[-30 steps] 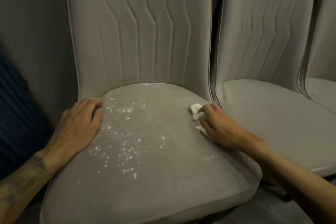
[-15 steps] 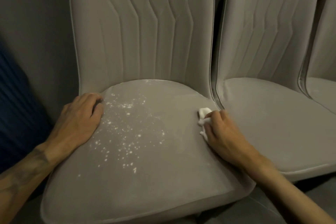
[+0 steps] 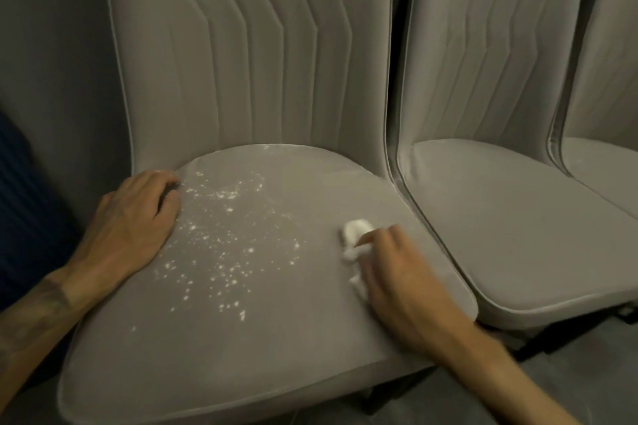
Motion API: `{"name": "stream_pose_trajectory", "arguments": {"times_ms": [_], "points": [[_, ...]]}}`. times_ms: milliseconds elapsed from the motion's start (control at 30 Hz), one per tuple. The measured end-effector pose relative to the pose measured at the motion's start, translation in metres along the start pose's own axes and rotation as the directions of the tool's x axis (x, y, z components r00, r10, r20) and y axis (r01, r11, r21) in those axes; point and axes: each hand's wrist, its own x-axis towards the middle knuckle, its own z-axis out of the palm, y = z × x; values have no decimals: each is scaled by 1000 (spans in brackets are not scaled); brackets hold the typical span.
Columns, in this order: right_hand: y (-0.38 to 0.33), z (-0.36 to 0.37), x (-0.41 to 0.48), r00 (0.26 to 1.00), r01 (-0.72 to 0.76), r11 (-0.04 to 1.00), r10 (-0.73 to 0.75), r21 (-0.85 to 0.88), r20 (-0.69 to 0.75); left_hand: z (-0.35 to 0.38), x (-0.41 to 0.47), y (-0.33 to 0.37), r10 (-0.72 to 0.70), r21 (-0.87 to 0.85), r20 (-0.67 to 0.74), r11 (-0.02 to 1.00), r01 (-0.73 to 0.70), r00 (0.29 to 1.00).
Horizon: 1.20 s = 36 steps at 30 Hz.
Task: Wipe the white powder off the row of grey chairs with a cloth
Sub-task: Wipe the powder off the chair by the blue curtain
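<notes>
Right hand (image 3: 397, 272) grips the white cloth (image 3: 355, 235) on the grey chair (image 3: 276, 338) seat; left hand (image 3: 134, 221) rests flat (fingers relaxed) beside the powder (image 3: 221, 245).

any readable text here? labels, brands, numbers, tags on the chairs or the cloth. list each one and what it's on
No text can be read in this view.
near chair: no tag, logo or print showing on seat or back.
middle chair: none showing.
cloth, held by the right hand: plain white, no print.
left forearm: a dark marking, too dim and blurred to tell if it holds letters.
</notes>
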Motion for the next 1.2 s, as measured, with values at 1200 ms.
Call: {"name": "stream_pose_trajectory", "arguments": {"times_ms": [1200], "points": [[20,41,120,983,-117,983,135,-142,124,6,-1,-1,-4,16,-73,1000,5,997]]}}
